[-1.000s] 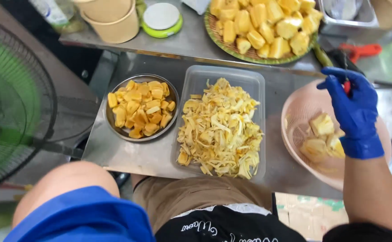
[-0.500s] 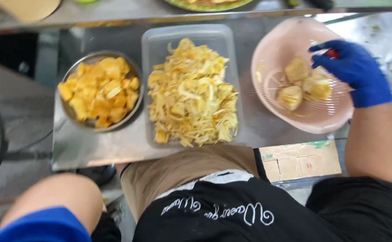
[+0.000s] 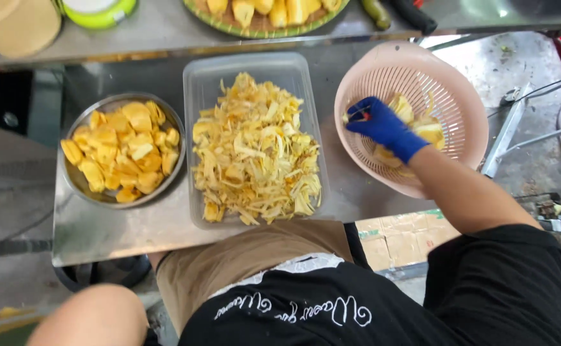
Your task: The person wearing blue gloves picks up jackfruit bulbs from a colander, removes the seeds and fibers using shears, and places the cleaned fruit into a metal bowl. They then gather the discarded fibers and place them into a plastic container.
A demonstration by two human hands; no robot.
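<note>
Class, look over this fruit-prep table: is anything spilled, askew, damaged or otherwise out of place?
Nothing stands out. The metal bowl holds its yellow pieces, the clear tray its shreds, and the right hand, gloved blue, reaches into the pink colander. No spill shows on the steel table.

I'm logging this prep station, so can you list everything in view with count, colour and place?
Round bowl: one, metal, left, holding orange-yellow fruit pieces.
Tray: one, clear plastic, centre, heaped with pale yellow strips.
Colander: one, pink, right, with yellow chunks.
Basket: one, green-rimmed, upper shelf, holding yellow fruit.
Lidded tub: one, green, upper left.
Cardboard: folded, brown, below the table.
Right hand: blue glove, inside the colander, pinching something red.
Left hand: out of view.
</note>
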